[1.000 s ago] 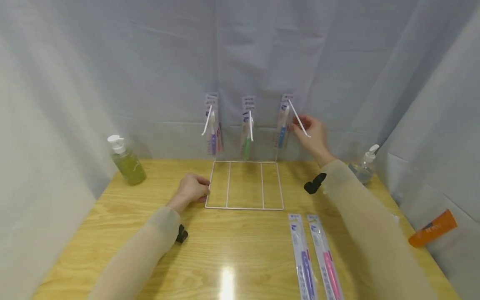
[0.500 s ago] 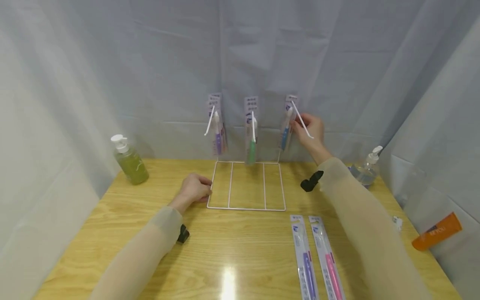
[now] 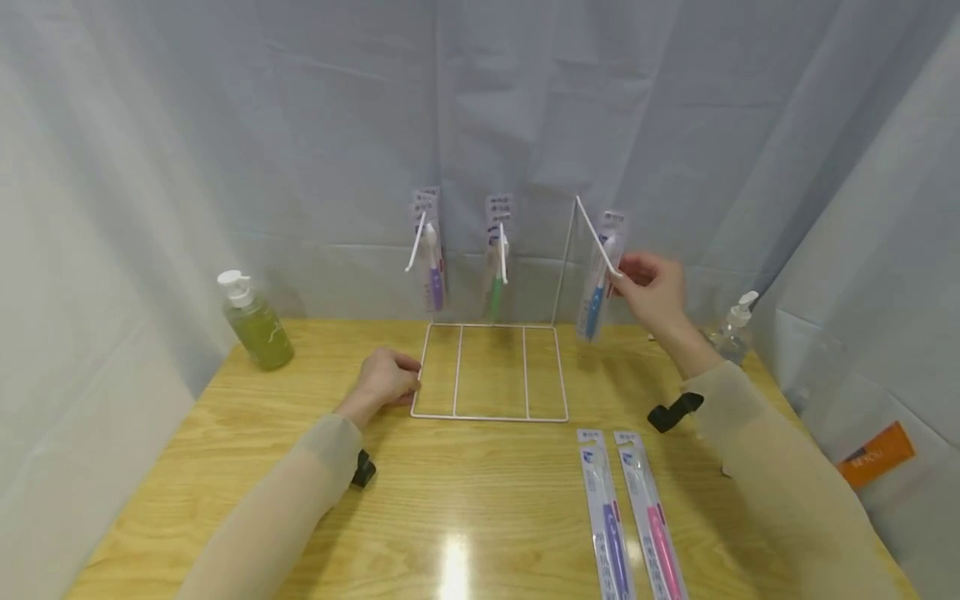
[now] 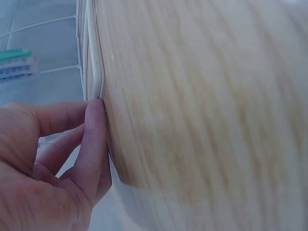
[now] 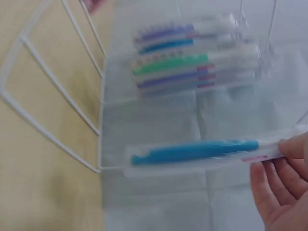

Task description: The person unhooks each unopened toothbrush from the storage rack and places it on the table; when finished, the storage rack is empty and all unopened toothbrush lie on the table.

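My left hand (image 3: 386, 377) pinches the left side of the white wire rack (image 3: 491, 418) at its base; the left wrist view shows the fingers (image 4: 96, 120) on the wire. My right hand (image 3: 656, 292) holds a packaged blue toothbrush (image 3: 596, 304) by the edge of its pack, near the front end of the right-hand hook (image 3: 596, 232). The pack overlaps that hook in the head view. In the right wrist view thumb and fingers grip the head end of the blue toothbrush (image 5: 202, 150). Packaged purple (image 3: 435, 283) and green (image 3: 497, 287) toothbrushes hang from the other two hooks.
Two packaged toothbrushes, one purple (image 3: 615, 533) and one pink (image 3: 660, 542), lie on the wooden table (image 3: 300, 517) in front. A green pump bottle (image 3: 258, 329) stands at left, a clear pump bottle (image 3: 731, 333) at right. An orange tube (image 3: 876, 454) is at the right edge.
My right hand has brought the blue toothbrush forward and right, from the back of the right-hand hook to its front end. The left hand stays on the rack.
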`<state>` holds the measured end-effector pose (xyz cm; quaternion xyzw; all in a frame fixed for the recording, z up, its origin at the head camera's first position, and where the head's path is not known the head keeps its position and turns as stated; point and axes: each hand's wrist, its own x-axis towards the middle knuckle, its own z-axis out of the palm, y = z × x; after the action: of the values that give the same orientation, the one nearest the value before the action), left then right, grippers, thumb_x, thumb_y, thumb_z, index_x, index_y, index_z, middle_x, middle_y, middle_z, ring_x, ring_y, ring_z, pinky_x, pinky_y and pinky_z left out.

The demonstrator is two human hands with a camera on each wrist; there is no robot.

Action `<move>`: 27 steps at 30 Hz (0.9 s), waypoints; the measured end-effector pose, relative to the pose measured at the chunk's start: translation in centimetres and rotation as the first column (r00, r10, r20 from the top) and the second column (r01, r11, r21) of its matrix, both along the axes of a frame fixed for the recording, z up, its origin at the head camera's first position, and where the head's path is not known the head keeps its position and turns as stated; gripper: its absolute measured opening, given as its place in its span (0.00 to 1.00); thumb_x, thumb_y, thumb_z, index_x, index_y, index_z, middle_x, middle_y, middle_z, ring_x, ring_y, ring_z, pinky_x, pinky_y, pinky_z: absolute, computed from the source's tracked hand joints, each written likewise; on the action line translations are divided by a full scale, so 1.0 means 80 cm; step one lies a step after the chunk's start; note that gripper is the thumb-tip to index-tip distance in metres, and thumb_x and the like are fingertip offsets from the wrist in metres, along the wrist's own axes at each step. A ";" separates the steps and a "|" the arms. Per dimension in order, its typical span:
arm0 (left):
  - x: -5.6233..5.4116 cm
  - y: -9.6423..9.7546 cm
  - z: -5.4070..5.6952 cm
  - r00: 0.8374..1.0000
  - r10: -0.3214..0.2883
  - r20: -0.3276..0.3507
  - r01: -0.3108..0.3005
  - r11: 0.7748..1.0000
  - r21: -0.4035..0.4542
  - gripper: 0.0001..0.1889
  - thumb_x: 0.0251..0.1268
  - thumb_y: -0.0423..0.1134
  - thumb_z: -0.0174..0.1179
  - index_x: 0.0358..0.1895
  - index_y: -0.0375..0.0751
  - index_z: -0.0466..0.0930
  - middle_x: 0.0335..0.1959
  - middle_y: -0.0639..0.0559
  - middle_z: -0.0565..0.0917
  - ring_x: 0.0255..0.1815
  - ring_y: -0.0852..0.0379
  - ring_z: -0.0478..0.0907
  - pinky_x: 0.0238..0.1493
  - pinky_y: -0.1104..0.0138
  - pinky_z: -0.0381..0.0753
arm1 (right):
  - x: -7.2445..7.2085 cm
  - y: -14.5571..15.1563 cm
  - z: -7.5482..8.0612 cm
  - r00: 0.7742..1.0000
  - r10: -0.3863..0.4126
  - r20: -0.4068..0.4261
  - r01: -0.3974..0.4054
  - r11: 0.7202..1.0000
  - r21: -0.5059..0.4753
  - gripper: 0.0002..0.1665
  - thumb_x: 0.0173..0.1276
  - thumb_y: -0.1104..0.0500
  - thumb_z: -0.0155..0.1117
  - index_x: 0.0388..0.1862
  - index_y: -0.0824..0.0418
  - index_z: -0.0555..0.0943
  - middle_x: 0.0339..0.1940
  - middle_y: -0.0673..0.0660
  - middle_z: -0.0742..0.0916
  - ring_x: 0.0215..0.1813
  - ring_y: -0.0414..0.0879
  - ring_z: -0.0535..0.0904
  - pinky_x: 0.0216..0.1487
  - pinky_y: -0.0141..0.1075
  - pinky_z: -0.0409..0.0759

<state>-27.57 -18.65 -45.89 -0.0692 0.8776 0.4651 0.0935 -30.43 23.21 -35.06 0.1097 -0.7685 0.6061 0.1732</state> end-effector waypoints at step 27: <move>0.000 -0.002 -0.002 1.000 -0.008 -0.007 0.008 1.000 0.017 0.22 0.67 0.24 0.67 0.64 0.27 0.88 0.62 0.28 0.89 0.35 0.57 0.90 0.37 0.68 0.97 | 0.207 -0.037 -0.148 0.682 0.238 0.692 -0.315 0.949 -0.015 0.28 0.71 0.67 0.76 0.64 0.83 0.82 0.29 0.58 0.95 0.23 0.40 0.90 0.28 0.33 0.94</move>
<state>-27.60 -18.77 -46.01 -0.0632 0.8742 0.4723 0.0930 -13.85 20.27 -46.88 0.0020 -0.7829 0.5811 -0.2222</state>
